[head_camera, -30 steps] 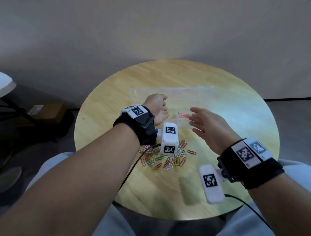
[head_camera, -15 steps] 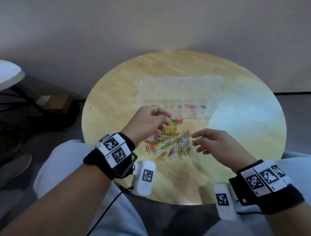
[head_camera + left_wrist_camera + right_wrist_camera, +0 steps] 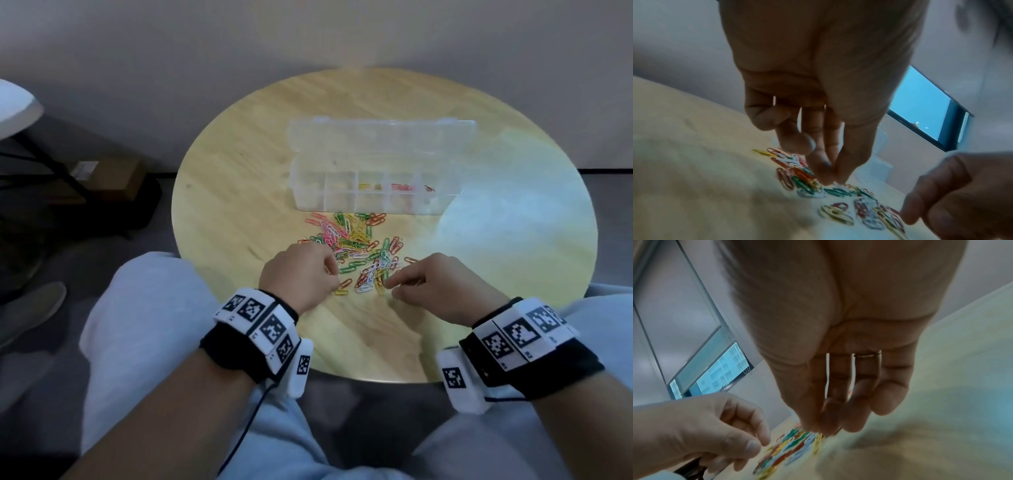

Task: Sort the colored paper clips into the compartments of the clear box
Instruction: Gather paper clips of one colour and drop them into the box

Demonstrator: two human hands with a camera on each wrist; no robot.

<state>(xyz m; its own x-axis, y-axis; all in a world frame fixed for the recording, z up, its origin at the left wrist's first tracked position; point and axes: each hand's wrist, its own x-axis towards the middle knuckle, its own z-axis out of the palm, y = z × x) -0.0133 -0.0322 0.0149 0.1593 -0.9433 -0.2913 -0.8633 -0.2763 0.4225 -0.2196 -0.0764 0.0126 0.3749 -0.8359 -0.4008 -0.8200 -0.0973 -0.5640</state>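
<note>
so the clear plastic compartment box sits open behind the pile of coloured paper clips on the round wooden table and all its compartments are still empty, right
Not quite. The clear plastic compartment box does sit open behind the pile of coloured paper clips on the round wooden table, but its compartments are not all empty: the head view shows yellow clips in one compartment and red clips in the next to the right.

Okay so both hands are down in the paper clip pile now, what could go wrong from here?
The paper clip pile is tangled and mixed in colour, so the left hand or right hand may lift two linked clips and drop a wrong colour into a compartment. The clear box has low dividers, so a tossed clip might land in the neighbouring compartment. Clips near the table edge could be swept off.
</note>
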